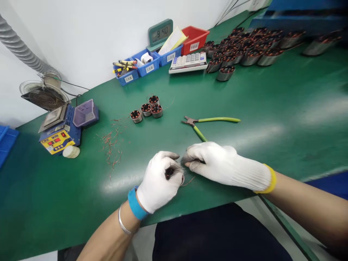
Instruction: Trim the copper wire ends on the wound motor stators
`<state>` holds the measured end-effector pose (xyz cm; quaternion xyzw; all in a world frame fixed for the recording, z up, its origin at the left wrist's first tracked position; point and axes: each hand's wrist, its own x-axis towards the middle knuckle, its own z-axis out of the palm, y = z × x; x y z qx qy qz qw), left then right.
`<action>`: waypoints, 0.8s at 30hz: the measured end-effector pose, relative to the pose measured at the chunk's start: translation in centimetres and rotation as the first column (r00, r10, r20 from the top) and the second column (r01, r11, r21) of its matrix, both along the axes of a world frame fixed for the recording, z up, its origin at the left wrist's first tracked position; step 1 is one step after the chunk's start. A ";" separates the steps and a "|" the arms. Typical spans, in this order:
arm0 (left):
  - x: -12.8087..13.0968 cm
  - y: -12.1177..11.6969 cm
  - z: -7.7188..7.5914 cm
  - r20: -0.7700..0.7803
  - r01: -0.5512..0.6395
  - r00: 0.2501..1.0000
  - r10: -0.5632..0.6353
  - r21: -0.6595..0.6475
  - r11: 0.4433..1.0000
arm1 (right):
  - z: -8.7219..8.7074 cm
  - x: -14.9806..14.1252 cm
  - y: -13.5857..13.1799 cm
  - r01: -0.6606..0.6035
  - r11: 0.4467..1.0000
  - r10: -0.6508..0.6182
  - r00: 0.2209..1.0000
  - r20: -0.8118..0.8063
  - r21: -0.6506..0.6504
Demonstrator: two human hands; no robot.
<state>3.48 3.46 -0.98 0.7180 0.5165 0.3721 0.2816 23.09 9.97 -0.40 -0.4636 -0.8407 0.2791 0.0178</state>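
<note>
In a white glove, my left hand (159, 185) is closed round a small wound motor stator (169, 173), mostly hidden by the fingers. Beside it, my gloved right hand (217, 163) pinches at thin wire next to the stator. One copper wire end (189, 181) sticks out below the fingertips. Just beyond the right hand lie cutting pliers (191, 121) with green handles, jaws apart. Several more stators (146, 109) stand grouped farther back on the green table (130, 210).
Wire scraps (110, 143) lie scattered on the left. A blue soldering station (61, 136) and purple tray (86, 113) stand beyond them. At the back are blue bins (148, 68), a red bin (194, 40), a calculator (188, 62), a clock (161, 33) and many stators (251, 57).
</note>
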 end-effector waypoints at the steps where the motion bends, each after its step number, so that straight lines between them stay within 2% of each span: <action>1: 0.0 0.0 0.1 0.021 -0.013 1.000 0.013 -0.008 1.000 | 0.2 -0.1 -0.1 -0.002 1.000 0.002 1.000 0.009 0.004; 4: 0.0 0.1 0.3 0.050 -0.052 0.997 0.055 -0.062 0.997 | 0.5 -0.4 -0.2 -0.003 1.000 0.003 1.000 0.007 0.004; 8: 0.1 0.2 0.4 0.003 0.001 1.000 -0.001 -0.112 0.994 | 0.4 -0.5 -0.4 0.014 1.000 -0.014 1.000 0.007 0.020; 13: 0.0 0.2 0.4 0.051 0.005 0.999 0.001 -0.112 0.994 | 0.3 -0.7 -0.6 -0.007 0.998 0.005 0.999 0.042 0.066; 19: -0.1 0.3 0.2 0.012 0.005 1.000 -0.003 -0.132 0.991 | 0.5 -0.8 -0.7 0.003 0.996 -0.010 0.997 0.077 0.087; 22: -0.1 0.3 0.2 0.078 -0.032 0.996 0.041 -0.116 0.993 | 0.4 -0.8 -0.6 -0.013 0.996 0.006 0.997 0.073 0.093; 24: 0.0 0.3 0.2 0.043 -0.024 0.999 0.027 -0.081 0.996 | 0.5 -0.9 -0.7 -0.018 0.996 0.010 0.996 0.088 0.091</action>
